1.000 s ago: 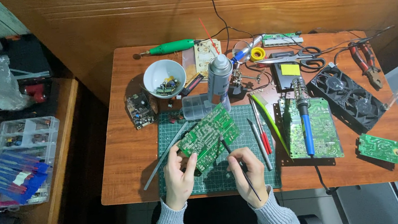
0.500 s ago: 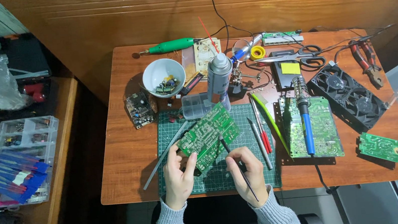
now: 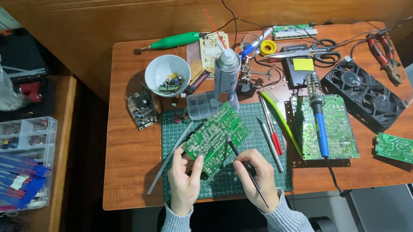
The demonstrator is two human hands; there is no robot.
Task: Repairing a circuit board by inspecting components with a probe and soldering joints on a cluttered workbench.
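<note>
A green circuit board (image 3: 214,137) lies tilted on the green cutting mat (image 3: 271,173) in the middle of the wooden table. My left hand (image 3: 186,182) grips the board's near left corner. My right hand (image 3: 258,175) holds a thin dark tool (image 3: 244,166) like a pen, with its tip touching the board's right part. Both sleeves are grey knit.
A white bowl (image 3: 167,75) of small parts, a spray can (image 3: 226,79) and a clear plastic box stand behind the mat. A blue soldering iron (image 3: 318,118) rests on another green board, with a black double fan (image 3: 364,94), scissors and pliers at the right. A parts organiser (image 3: 24,146) lies on the left bench.
The hands and the board have stayed nearly still; the thin tool in my right hand has shifted only slightly over the board.
</note>
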